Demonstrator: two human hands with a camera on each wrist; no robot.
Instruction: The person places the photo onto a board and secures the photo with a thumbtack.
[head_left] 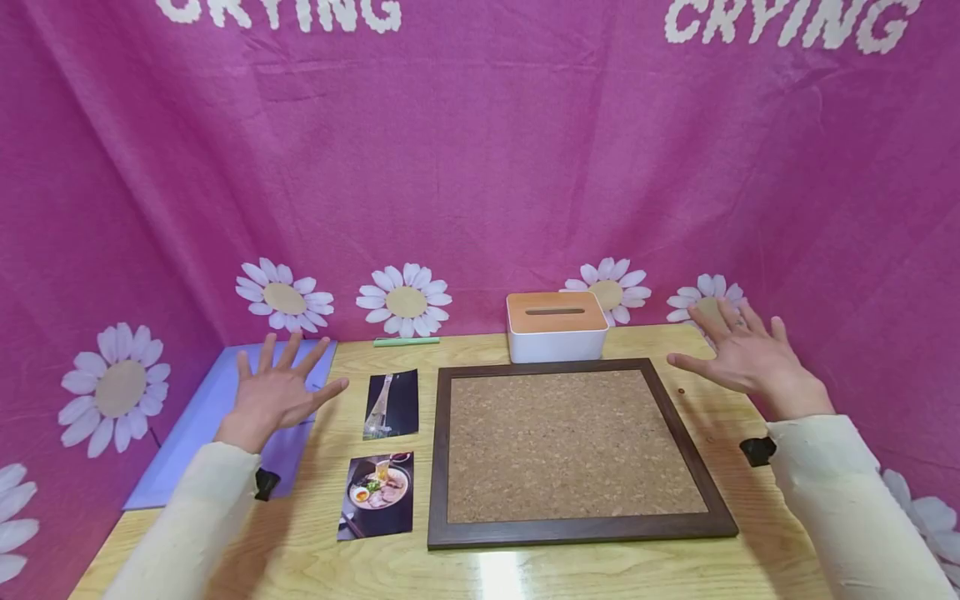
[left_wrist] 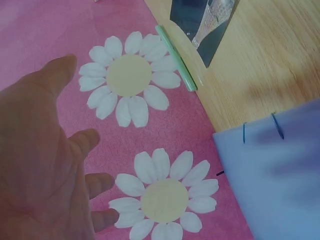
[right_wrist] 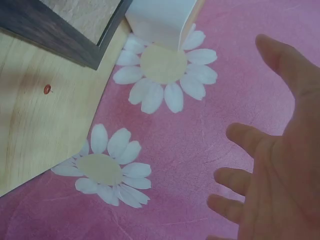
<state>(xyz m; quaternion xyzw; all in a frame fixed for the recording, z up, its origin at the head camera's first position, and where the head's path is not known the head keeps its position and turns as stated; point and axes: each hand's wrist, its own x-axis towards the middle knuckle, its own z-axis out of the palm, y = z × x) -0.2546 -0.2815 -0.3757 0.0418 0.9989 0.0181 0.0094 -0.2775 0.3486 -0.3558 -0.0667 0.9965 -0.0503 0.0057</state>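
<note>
My left hand (head_left: 273,400) is raised over a blue flat sheet or folder (head_left: 191,433) at the left, fingers spread, holding nothing. On the other side, my right hand (head_left: 750,362) hovers above the table's right edge, likewise spread and holding nothing. Between them lies a cork board (head_left: 562,450) in a dark brown frame. Left of the board are two photos: a lit tower at night (head_left: 392,405) and a bowl of ramen (head_left: 377,496). A small reddish-brown push pin (right_wrist: 47,89) lies on the wood by the board's right side.
Behind the board stands a white tissue box (head_left: 557,343) with a wooden lid. A green pen-like stick (head_left: 407,342) lies along the table's back edge. Pink cloth (head_left: 480,183) with white daisies encloses the back and sides. Two short dark lines show on the blue sheet.
</note>
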